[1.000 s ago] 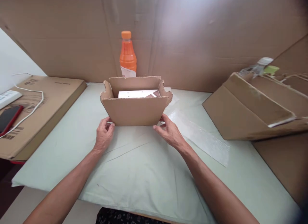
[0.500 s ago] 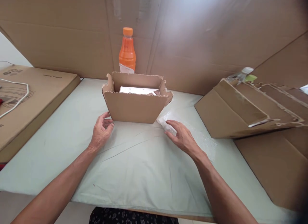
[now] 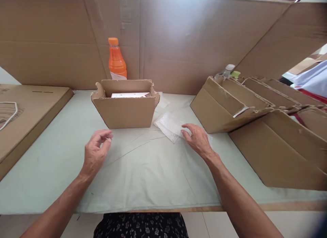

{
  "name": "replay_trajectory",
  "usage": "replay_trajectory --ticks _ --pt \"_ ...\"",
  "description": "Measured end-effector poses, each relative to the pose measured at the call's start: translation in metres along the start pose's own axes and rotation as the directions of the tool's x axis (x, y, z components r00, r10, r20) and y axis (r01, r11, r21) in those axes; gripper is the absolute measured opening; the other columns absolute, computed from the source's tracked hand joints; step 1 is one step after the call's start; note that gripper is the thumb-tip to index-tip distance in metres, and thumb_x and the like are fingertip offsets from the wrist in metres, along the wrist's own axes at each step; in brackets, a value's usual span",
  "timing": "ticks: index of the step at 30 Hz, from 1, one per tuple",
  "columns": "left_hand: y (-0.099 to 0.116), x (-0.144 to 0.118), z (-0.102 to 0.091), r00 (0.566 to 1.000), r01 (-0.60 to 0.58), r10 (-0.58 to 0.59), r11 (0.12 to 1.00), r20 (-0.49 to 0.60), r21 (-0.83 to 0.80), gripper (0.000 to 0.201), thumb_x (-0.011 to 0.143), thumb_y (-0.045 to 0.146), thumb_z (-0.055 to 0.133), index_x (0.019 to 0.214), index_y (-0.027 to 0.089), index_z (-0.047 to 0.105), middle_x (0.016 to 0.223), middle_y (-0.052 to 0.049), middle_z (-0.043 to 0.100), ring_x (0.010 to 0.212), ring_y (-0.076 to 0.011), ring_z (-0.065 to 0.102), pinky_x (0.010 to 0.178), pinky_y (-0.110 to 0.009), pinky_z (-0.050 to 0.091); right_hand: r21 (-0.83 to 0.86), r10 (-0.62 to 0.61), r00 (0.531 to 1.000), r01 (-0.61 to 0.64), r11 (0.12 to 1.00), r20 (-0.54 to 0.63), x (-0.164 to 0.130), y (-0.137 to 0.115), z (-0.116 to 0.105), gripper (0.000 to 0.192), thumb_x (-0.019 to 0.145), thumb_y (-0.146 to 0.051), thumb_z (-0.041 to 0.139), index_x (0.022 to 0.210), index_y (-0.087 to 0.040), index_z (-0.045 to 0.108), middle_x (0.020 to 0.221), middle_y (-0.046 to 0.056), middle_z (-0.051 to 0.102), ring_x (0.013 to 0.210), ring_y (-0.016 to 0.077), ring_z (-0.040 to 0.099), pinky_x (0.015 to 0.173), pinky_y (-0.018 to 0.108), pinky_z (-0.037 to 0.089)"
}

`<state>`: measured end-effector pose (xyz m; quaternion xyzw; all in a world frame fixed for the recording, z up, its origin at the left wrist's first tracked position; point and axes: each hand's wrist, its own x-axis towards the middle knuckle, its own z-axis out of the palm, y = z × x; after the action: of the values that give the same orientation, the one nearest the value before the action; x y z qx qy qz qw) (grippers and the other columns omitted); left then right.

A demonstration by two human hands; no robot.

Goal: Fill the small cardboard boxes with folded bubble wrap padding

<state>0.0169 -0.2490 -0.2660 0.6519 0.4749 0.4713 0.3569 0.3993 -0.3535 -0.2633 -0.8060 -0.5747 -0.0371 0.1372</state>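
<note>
In the head view, a cardboard bin [image 3: 125, 112] stands at the middle left, with a white box or packet [image 3: 130, 94] showing inside. My left hand [image 3: 97, 147] is just in front of its lower left corner, its fingers loosely curled, with a gap between thumb and fingers and nothing visible in them. Clear bubble-wrap pouches [image 3: 168, 125] lie flat on the cloth to the right of the bin. Over their right end is my right hand [image 3: 196, 137], thumb and fingers apart; whether it touches the plastic I cannot tell.
An orange-capped bottle [image 3: 117, 62] stands behind the bin. Several cardboard bins [image 3: 230, 108] crowd the right side, a clear bottle [image 3: 227, 71] poking out behind one. A flat carton [image 3: 33, 118] with a white cable lies at left. Green cloth [image 3: 143, 176] covers the table; cardboard walls the back.
The view has swung to the right. My left hand has come away from the bin's lower corner, its fingers more curled. My right hand stays by the plastic, now further from the bin.
</note>
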Motion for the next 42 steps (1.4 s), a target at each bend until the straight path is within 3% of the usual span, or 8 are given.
replay_trajectory --ticks 5,8,14,18,22,26,33,42 --pt "0.041 -0.034 0.046 0.846 0.264 -0.188 0.961 0.498 -0.087 0.031 0.077 0.034 0.068 0.103 0.019 0.075 0.091 -0.008 0.076 0.087 -0.0236 0.072 0.077 -0.035 0.057 -0.048 0.106 0.992 -0.103 0.994 0.063 0.003 0.020 -0.002 0.031 0.088 -0.032 0.060 0.111 -0.013 0.070 0.123 0.019 0.070 0.114 0.0345 0.062 0.092 0.044 0.045" --pt "0.054 -0.030 0.093 0.742 0.398 -0.283 0.915 0.608 -0.060 0.042 0.074 0.027 0.070 0.115 0.018 0.074 0.090 -0.008 0.075 0.082 -0.0224 0.071 0.073 -0.034 0.057 -0.047 0.134 0.987 -0.131 0.990 0.084 -0.001 0.025 -0.003 0.019 0.089 -0.027 0.055 0.092 -0.016 0.070 0.111 0.014 0.073 0.109 0.0302 0.064 0.090 0.040 0.043" --pt "0.056 0.004 0.179 0.771 0.425 -0.331 0.904 0.543 -0.052 0.051 0.069 0.017 0.069 0.119 0.015 0.068 0.117 -0.014 0.067 0.076 -0.0169 0.066 0.064 -0.030 0.053 -0.003 0.208 0.976 -0.208 0.978 0.057 -0.027 0.034 -0.010 0.018 0.089 -0.027 0.052 0.086 -0.018 0.067 0.108 0.011 0.073 0.099 0.0257 0.064 0.080 0.034 0.041" --pt "0.060 0.016 0.206 0.804 0.422 -0.342 0.905 0.486 -0.061 0.038 0.068 0.020 0.068 0.105 0.013 0.070 0.092 -0.008 0.067 0.070 -0.0173 0.063 0.058 -0.028 0.047 0.059 0.274 0.960 -0.277 0.959 0.055 -0.039 0.041 -0.015 0.017 0.089 -0.029 0.052 0.086 -0.019 0.065 0.099 0.010 0.074 0.091 0.0241 0.065 0.072 0.032 0.039" --pt "0.072 0.004 0.185 0.845 0.384 -0.276 0.910 0.458 -0.159 0.024 0.072 0.032 0.065 0.090 0.015 0.071 0.083 -0.005 0.065 0.073 -0.0165 0.061 0.066 -0.029 0.048 0.124 0.308 0.949 -0.315 0.941 0.067 -0.047 0.043 -0.025 0.018 0.089 -0.032 0.052 0.086 -0.019 0.065 0.088 0.007 0.073 0.080 0.0212 0.063 0.068 0.030 0.039" --pt "0.074 -0.029 0.116 0.859 0.369 -0.242 0.903 0.451 -0.219 0.026 0.075 0.043 0.067 0.079 0.017 0.070 0.081 -0.003 0.064 0.076 -0.0154 0.055 0.072 -0.028 0.046 0.188 0.240 0.963 -0.260 0.947 0.120 -0.055 0.032 -0.031 0.021 0.090 -0.035 0.050 0.085 -0.021 0.065 0.085 0.004 0.072 0.074 0.0179 0.061 0.067 0.029 0.040" --pt "0.053 -0.082 0.012 0.684 0.607 -0.442 0.786 0.580 -0.117 0.034 0.072 0.050 0.082 0.076 0.017 0.071 0.075 -0.001 0.062 0.066 -0.0120 0.050 0.061 -0.024 0.039 0.143 0.031 0.991 -0.049 0.989 0.126 -0.053 -0.002 -0.022 0.023 0.089 -0.038 0.058 0.098 -0.019 0.068 0.122 0.010 0.069 0.112 0.0301 0.059 0.093 0.041 0.042" --pt "0.046 -0.096 -0.001 0.576 0.802 -0.588 0.541 0.568 -0.253 0.053 0.059 0.050 0.093 0.094 0.018 0.069 0.075 0.001 0.063 0.060 -0.0120 0.054 0.056 -0.024 0.043 0.036 0.083 0.961 -0.095 0.995 0.263 -0.049 -0.028 -0.013 0.024 0.092 -0.031 0.061 0.111 -0.018 0.069 0.125 0.011 0.066 0.096 0.0231 0.065 0.075 0.032 0.045"
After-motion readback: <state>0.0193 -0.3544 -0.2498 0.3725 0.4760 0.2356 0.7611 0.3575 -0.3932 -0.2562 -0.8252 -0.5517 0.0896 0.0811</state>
